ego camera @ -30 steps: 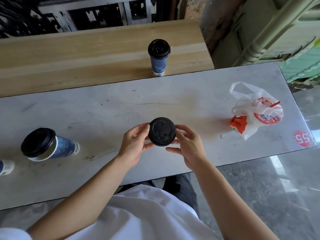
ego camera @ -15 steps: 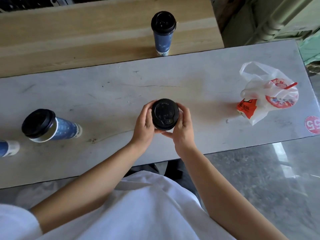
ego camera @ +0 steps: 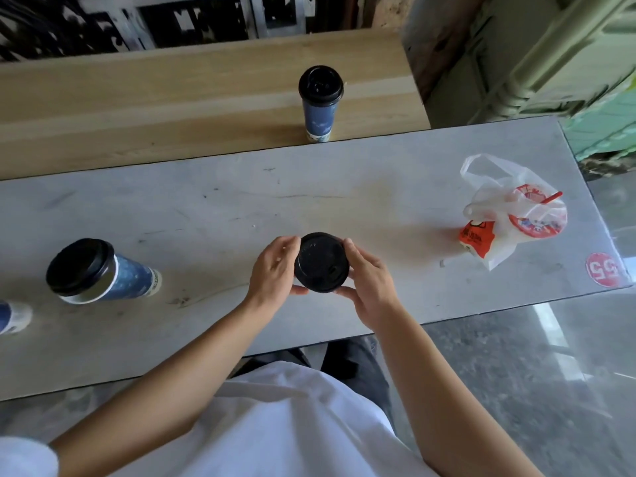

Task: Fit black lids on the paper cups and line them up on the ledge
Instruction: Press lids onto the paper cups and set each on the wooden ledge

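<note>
Lid still between left hand, right hand.

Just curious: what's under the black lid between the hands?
Only the black lid shows from above, gripped by the left hand and the right hand. Whatever is beneath is covered by it.

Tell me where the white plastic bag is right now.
In the head view, the white plastic bag lies near the right end of the grey table, just beyond the round red sticker and right of the held black lid.
</note>
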Available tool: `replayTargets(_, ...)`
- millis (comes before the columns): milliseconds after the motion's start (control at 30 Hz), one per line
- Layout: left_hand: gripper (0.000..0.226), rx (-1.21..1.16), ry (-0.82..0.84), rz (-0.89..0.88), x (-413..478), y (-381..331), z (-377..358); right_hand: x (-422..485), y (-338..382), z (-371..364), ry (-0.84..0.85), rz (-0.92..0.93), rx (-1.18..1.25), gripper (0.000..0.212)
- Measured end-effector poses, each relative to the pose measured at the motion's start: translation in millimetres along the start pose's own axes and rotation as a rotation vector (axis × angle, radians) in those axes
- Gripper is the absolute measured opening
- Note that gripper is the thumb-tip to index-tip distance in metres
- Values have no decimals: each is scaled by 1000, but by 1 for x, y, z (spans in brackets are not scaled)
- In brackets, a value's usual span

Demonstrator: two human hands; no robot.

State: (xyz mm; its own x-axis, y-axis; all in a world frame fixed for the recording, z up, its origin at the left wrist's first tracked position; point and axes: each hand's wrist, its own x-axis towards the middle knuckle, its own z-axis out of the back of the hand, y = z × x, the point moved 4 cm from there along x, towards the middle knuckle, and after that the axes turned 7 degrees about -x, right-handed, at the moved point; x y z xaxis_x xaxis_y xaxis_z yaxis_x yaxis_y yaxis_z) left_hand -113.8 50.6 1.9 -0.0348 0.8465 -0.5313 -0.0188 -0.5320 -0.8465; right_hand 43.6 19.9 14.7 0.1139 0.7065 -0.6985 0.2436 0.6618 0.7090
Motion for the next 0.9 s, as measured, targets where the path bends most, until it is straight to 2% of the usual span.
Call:
replayTargets(200,32,-86,3,88,7,3,5,4,-1,1,-13,87,-2,34)
replayTargets(367,34,-14,40,75,1,12,1,8,-8,-7,-54,109,3,32)
replayTargets(500,39,-17,51,41,-5,16,-4,10,-10,-8,-67,129,-82,31)
replayTargets(767,32,18,125,-42,-3,16,-3,10,-15,-7,-94,219,-164,30)
replayTargets(900,31,12,120,-27,-2,19,-3,10,-16,-11,-86,239,-135,30)
